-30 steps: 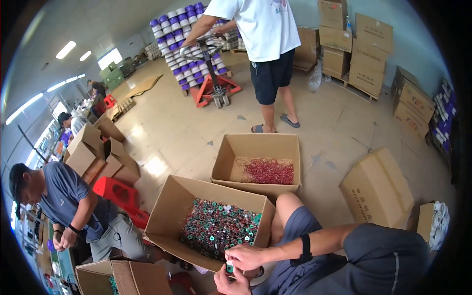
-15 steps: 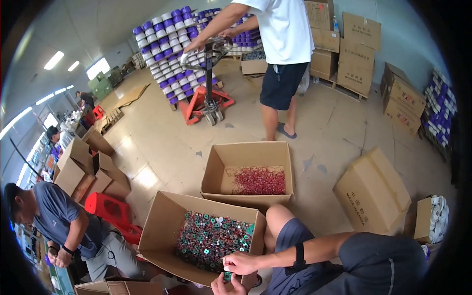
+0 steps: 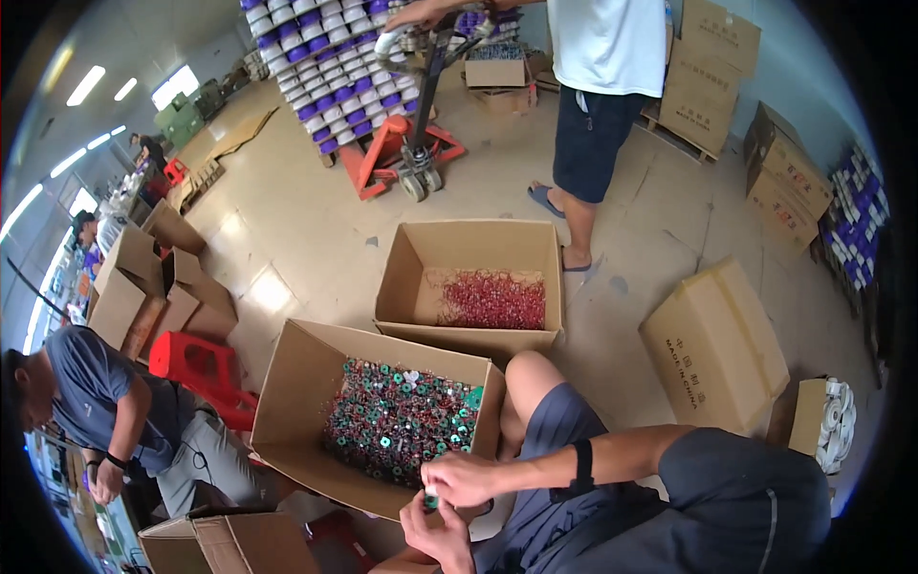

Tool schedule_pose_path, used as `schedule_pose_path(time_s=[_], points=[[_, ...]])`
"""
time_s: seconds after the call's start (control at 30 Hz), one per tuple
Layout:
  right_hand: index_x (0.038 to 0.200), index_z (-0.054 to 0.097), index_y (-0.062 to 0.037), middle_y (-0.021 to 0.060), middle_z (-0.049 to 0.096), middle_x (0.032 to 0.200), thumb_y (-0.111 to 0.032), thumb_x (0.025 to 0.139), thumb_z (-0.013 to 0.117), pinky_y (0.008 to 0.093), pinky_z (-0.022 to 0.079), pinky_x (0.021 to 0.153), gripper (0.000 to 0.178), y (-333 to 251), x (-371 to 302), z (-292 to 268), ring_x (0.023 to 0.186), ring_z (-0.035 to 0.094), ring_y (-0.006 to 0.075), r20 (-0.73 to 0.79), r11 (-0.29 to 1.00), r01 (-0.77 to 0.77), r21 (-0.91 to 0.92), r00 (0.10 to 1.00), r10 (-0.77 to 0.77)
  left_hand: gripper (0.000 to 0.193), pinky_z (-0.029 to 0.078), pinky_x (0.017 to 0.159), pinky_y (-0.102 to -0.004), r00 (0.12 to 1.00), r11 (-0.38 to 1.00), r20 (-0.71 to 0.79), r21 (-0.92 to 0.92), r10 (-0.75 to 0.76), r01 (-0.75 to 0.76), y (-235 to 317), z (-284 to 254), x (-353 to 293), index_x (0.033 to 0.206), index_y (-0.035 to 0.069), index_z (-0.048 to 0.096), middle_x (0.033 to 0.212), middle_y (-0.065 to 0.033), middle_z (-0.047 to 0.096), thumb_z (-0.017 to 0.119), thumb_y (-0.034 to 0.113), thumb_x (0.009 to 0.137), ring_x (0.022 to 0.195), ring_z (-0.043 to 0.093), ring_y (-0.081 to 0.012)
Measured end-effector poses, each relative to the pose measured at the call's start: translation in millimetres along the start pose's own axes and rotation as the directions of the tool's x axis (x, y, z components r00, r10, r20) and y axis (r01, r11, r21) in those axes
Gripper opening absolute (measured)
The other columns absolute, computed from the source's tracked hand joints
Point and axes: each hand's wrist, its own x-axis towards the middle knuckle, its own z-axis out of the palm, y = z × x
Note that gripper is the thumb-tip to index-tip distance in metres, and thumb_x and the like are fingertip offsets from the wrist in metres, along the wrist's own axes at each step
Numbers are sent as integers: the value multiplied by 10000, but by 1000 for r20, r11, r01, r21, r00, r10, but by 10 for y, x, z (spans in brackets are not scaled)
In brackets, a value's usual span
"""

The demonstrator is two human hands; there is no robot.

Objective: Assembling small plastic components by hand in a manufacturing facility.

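Note:
Just over the near right edge of an open cardboard box [image 3: 287, 421], my two hands meet. My left hand [image 3: 438, 538] grips a small green circuit board [image 3: 431, 500] between thumb and fingers. From above, my right hand [image 3: 463, 478] closes in a pinch on a small white piece [image 3: 430, 491] at the board; its exact kind is too small to make out. Beneath and beyond my hands, the box holds a heap of green round boards with red and dark wires [image 3: 397, 421].
Behind it stands a second box [image 3: 411, 251] with thin red wires [image 3: 492, 301]. A person [image 3: 607, 96] at a red pallet jack [image 3: 411, 163] stands beyond. At left, a seated co-worker [image 3: 124, 421] is near a red stool [image 3: 196, 368]. A carton [image 3: 717, 349] lies at right.
My view has tipped, so the boxes sit higher in the picture. My right hand now covers more of the green board. The standing person has shifted, one foot placed differently.

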Motion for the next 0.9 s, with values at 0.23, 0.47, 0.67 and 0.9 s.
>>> schedule_pose_path(time_s=[0.23, 0.47, 0.67, 0.9], points=[[899, 570, -20, 147, 616, 772, -91, 885, 588, 439, 486, 643, 75, 118, 94, 36, 734, 637, 334, 9, 994, -110, 26, 994, 109, 275, 515, 648, -378, 999, 999, -7, 37, 36, -36, 97, -20, 50, 998, -27, 660, 856, -141, 618, 730, 179, 831, 729, 629, -300], [905, 605, -7, 181, 663, 804, -118, 884, 593, 458, 500, 663, 114, 72, 66, -83, 757, 666, 337, 30, 990, -98, 106, 995, 96, 275, 510, 684, -415, 999, 999, 45, 20, -26, 25, 52, 54, 65, 1022, -21, 653, 883, -153, 607, 712, 185, 849, 773, 622, -332], [933, 572, 0, 169, 639, 860, -161, 882, 621, 433, 501, 731, 176, 77, 101, -213, 825, 644, 353, 133, 989, 84, 121, 986, -100, 282, 516, 690, -394, 1000, 1000, 24, 18, -12, 11, 94, 93, 158, 1010, -41, 650, 873, -152, 618, 743, 165, 842, 770, 638, -313], [1016, 691, -27, 172, 682, 998, -472, 806, 734, 445, 530, 773, 494, 2200, 611, -1727, 887, 653, 328, -626, 711, -581, -396, 737, 254, 322, 532, 780, -374, 874, 889, 234, -67, -426, 452, -1052, 646, -122, 1008, -35, 685, 904, -162, 700, 810, 193, 817, 810, 675, -266]])
